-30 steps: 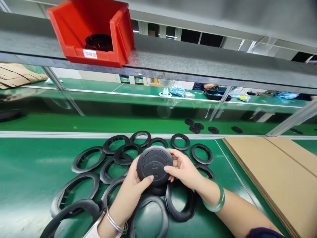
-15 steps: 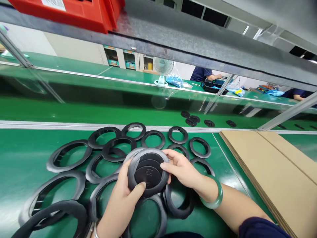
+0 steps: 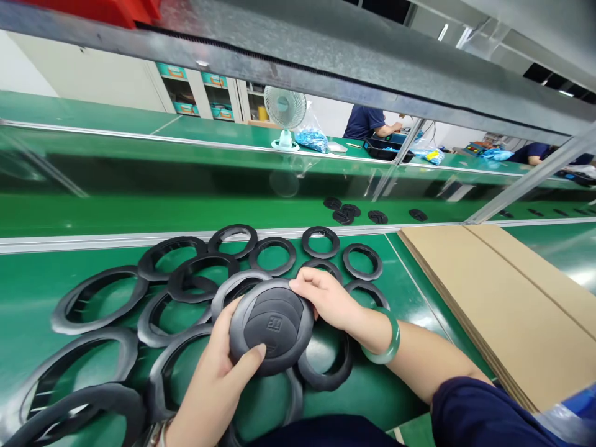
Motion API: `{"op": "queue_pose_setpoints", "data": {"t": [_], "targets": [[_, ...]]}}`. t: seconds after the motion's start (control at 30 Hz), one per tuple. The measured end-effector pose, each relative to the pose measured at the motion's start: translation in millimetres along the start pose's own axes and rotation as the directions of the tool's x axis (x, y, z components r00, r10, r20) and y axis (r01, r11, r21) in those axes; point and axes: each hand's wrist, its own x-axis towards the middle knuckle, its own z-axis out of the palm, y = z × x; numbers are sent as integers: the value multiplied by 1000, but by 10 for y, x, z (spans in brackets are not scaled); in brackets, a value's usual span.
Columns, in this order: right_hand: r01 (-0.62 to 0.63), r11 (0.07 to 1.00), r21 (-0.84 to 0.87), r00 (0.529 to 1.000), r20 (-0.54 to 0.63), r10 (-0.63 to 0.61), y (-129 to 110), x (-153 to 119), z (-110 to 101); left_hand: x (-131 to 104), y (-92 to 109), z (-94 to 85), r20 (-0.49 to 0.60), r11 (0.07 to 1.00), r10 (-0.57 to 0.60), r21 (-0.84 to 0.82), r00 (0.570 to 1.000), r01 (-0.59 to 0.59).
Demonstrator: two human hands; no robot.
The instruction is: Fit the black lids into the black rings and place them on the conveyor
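Left hand (image 3: 223, 372), right hand (image 3: 328, 298): both clamped on cover
Round cover (image 3: 272, 326): one, above tabletop (image 3: 410, 301)
Rings (image 3: 320, 255): over a dozen, reaching far edge
Cardboard stack (image 3: 503, 304): one, right

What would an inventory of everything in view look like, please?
Held ring: one, dark grey, between both hands
Disc: one, black, across the held ring's opening
Loose rings: over a dozen, black and grey, on the table
Table: one, green, below the hands
Small discs: at least five, black, beyond the rings
Cardboard: stack, brown, right
Shelf: one, grey, overhead
Red container: one, cut off, upper left
Fan: one, pale green, far bench
Tray: one, black, far bench
Cabinets: several, pale, background
People: two, dark blue clothing, background
Left hand: one, bare, ring's lower left
Right hand: one, bare, ring's upper right
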Motion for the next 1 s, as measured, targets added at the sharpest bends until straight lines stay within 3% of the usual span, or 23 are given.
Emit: {"op": "queue_pose_setpoints", "data": {"t": [0.27, 0.47, 0.57, 0.63, 0.67, 0.7, 0.8, 0.83, 0.9, 1.0], "targets": [[5, 998, 61, 990, 140, -13, 16, 15, -96, 19, 73, -22, -25, 999, 48, -19, 999, -48], [-20, 998, 64, 938, 347, -3, -179, -100, -76, 7, 151, -9, -36, 989, 119, -82, 992, -121], [157, 980, -123, 961, 249, -123, -215, -186, -22, -9, 153, 15, 2, 985, 169, -40, 986, -169], [305, 895, -327, 952, 115, -282, -205, -224, -9, -13, 144, 24, -21, 979, 197, -52, 980, -198], [387, 820, -421, 914, 62, -400, -194, -235, -12, -12, 141, 24, -40, 971, 215, -100, 976, -218], [478, 722, -500, 844, 34, -536, -182, -242, -20, -10, 142, 23, -59, 957, 226, -176, 972, -233], [654, 336, -678, 528, 91, -845, -139, -252, -36, 3, 160, 15, -12, 877, 198, -444, 980, -183], [663, 238, -710, 464, 140, -875, -121, -257, -28, 9, 168, 14, 40, 849, 167, -514, 985, -123], [665, 121, -737, 442, 257, -859, -82, -272, 15, 25, 183, 14, 142, 794, 88, -608, 986, 17], [708, 60, -704, 475, 412, -778, -31, -290, 100, 63, 196, 8, 159, 712, -1, -694, 987, 112]]}}
